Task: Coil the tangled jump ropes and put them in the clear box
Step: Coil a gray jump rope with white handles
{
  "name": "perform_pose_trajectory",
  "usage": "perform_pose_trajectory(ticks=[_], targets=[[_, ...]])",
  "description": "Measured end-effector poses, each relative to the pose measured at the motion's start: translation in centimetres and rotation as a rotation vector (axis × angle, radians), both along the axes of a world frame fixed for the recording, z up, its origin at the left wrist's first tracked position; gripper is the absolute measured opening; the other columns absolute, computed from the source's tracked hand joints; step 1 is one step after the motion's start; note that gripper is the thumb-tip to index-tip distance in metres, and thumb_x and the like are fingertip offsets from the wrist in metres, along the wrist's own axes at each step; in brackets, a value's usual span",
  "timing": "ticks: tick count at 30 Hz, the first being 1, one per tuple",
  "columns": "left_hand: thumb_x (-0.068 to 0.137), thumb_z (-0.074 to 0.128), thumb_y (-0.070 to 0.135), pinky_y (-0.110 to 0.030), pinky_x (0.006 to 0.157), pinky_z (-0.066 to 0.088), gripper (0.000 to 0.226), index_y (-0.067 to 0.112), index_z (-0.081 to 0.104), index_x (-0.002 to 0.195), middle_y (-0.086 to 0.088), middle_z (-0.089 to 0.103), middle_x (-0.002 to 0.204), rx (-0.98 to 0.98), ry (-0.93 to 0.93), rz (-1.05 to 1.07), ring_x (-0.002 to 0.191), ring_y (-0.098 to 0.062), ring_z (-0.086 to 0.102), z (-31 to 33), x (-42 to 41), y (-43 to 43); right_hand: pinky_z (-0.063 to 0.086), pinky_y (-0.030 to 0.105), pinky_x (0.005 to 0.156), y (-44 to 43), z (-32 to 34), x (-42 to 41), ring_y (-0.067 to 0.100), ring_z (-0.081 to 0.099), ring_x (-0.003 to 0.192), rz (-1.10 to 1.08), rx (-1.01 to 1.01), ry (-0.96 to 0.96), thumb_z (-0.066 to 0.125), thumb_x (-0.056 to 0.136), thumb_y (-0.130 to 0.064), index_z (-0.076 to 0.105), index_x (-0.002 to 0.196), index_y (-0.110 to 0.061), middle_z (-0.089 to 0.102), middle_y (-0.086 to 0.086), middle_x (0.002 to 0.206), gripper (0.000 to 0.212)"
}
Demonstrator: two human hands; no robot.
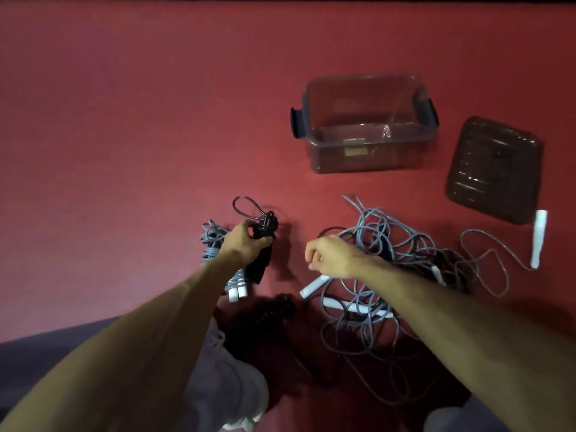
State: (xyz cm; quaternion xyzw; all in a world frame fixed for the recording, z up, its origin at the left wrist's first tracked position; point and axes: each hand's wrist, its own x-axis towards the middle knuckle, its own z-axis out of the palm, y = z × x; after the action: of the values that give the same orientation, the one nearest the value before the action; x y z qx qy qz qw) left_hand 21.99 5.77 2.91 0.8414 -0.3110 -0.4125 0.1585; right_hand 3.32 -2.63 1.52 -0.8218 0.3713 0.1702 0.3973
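Gripping the black coil [265, 227], the left hand [246, 241] hangs over a grey coil [212, 241] on the floor. The right hand [330, 257] is curled at the tangle's [389, 244] edge; whether it pinches a strand, I cannot tell. The box [367, 163] stands open beyond, its lid [495, 169] beside it. Danger: that loose top loop could spring undone on the carry, or snag the tangle. Bare floor [156, 120] runs from coil to box.

Glossy clear plastic box [367, 151]
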Motion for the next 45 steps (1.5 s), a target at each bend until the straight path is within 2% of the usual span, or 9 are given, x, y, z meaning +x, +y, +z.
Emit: perform_pose_trajectory(ticks=[5,9,16,23,27,33,36,42,45], targets=[[0.082,0.076,0.031,-0.036,0.098,0.042,0.057,0.004,0.052,0.126,-0.018,0.040,0.130,0.090,-0.140,-0.012,0.111,-0.035,0.053,-3.4,-0.9,1.6,0.046,0.036,0.089,1.7,-4.0,-0.3,0.022,0.053,0.108,0.419,-0.167,0.185,0.066,0.086,-0.018,0.064,0.105,-0.017,0.059,0.002,0.110,0.020],[0.076,0.081,0.028,-0.041,0.106,0.035,0.077,-0.007,0.035,0.128,-0.026,0.035,0.133,0.001,-0.272,0.091,0.122,-0.039,0.042,-4.1,-2.2,2.2,0.040,0.036,0.094,2.4,-4.9,-0.3,0.022,0.048,0.114,0.457,-0.288,0.189,0.060,0.089,-0.012,0.059,0.108,-0.015,0.056,0.002,0.112,0.019],[0.086,0.059,0.010,-0.031,0.087,0.044,0.017,0.006,0.061,0.103,-0.015,0.060,0.106,-0.164,-0.117,0.067,0.100,-0.031,0.058,-1.6,-2.5,-0.1,0.042,0.031,0.071,0.1,-1.1,-0.3,0.018,0.056,0.082,0.063,-0.081,-0.065,0.060,0.089,-0.008,0.057,0.091,-0.020,0.060,-0.005,0.087,0.013],[0.098,0.052,0.036,-0.021,0.041,0.039,0.030,0.007,0.058,0.094,-0.011,0.064,0.067,-0.224,0.237,-0.091,0.045,-0.025,0.057,7.6,-5.3,-4.4,0.043,0.026,0.071,-2.0,7.7,-2.2,0.011,0.054,0.075,-0.363,-0.045,-0.405,0.068,0.083,-0.003,0.066,0.090,-0.004,0.061,0.001,0.079,0.008],[0.094,0.060,0.038,-0.026,0.044,0.045,0.034,0.004,0.061,0.093,-0.012,0.065,0.067,-0.375,0.243,-0.238,0.049,-0.027,0.058,15.1,-7.0,-5.1,0.050,0.036,0.079,-2.7,13.1,-4.0,0.012,0.059,0.080,-0.462,-0.100,-0.558,0.070,0.081,-0.004,0.066,0.085,-0.006,0.065,0.000,0.081,0.006],[0.090,0.066,0.025,-0.033,0.062,0.055,0.015,0.016,0.059,0.080,-0.004,0.070,0.069,-0.665,0.020,-0.362,0.060,-0.019,0.066,23.9,-9.5,-5.3,0.044,0.015,0.067,-2.7,21.9,-5.9,0.011,0.057,0.074,-0.536,-0.233,-0.738,0.069,0.082,0.003,0.067,0.090,-0.006,0.063,0.004,0.084,0.013],[0.090,0.064,0.019,-0.021,0.054,0.046,0.013,0.018,0.059,0.079,0.003,0.067,0.063,-0.820,0.037,-0.272,0.050,-0.003,0.058,27.9,-10.9,-5.4,0.047,0.019,0.069,-2.8,26.2,-6.9,0.005,0.058,0.070,-0.557,-0.352,-0.845,0.073,0.083,-0.012,0.069,0.091,-0.011,0.066,-0.002,0.080,0.009],[0.091,0.055,0.005,-0.028,0.053,0.050,0.013,0.009,0.058,0.078,-0.005,0.061,0.058,-1.056,0.217,-0.054,0.050,-0.020,0.056,34.9,-12.0,-5.0,0.041,0.026,0.071,-2.3,30.8,-9.8,0.008,0.055,0.074,-0.718,-0.417,-0.891,0.052,0.098,-0.028,0.067,0.088,-0.017,0.063,-0.005,0.079,0.020],[0.089,0.051,0.002,-0.025,0.048,0.049,0.011,0.006,0.055,0.080,-0.012,0.057,0.061,-1.126,0.348,0.083,0.049,-0.023,0.056,36.6,-12.0,-4.3,0.042,0.023,0.065,-1.5,31.8,-11.4,0.015,0.060,0.068,-0.723,-0.245,-0.902,0.045,0.101,-0.033,0.063,0.079,-0.017,0.061,-0.003,0.066,0.032]])
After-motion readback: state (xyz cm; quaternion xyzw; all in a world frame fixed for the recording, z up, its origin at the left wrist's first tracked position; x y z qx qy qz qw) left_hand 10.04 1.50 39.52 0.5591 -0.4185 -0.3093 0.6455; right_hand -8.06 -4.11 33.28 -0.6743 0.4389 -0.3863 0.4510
